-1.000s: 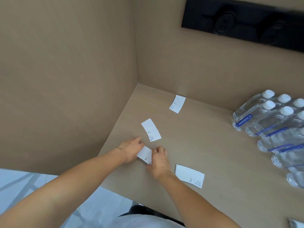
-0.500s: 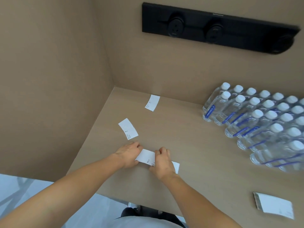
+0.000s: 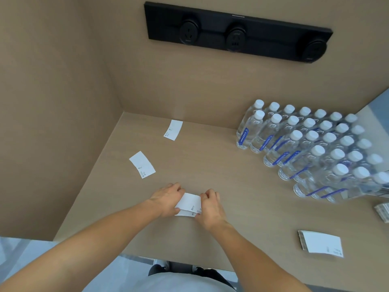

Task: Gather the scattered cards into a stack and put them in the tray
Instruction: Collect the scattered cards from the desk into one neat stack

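Observation:
Two white cards (image 3: 189,204) lie one on top of the other near the table's front, slightly offset. My left hand (image 3: 167,200) pinches their left end and my right hand (image 3: 209,207) pinches their right end. A loose white card (image 3: 142,164) lies to the upper left of my hands. Another loose card (image 3: 173,130) lies further back near the rear wall. A thick stack of cards (image 3: 321,243) rests at the front right. No tray is in view.
Several rows of capped water bottles (image 3: 311,148) fill the right back of the wooden table (image 3: 231,175). Cardboard-coloured walls close the left and rear. A black socket strip (image 3: 235,32) hangs on the rear wall. Another stack of cards (image 3: 383,210) pokes in at the right edge.
My hands carried the held card rightward onto the card that lay at the front, so the two now overlap. The view has swung right, showing more bottles and the card stack.

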The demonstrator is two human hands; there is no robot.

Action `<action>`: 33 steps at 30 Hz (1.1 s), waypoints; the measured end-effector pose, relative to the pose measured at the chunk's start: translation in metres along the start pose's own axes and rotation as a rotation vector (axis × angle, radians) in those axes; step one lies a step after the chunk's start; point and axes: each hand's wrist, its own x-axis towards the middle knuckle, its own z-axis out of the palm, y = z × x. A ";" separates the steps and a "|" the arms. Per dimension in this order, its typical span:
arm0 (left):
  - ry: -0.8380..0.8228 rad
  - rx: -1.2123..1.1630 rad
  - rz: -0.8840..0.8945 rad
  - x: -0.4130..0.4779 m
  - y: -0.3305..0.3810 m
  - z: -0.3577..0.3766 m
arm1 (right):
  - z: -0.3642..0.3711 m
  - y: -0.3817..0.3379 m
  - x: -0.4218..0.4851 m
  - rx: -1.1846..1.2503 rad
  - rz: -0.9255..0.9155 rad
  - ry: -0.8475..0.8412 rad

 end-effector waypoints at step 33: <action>-0.054 -0.028 -0.044 -0.002 -0.001 0.024 | 0.008 0.014 0.011 -0.051 -0.082 -0.078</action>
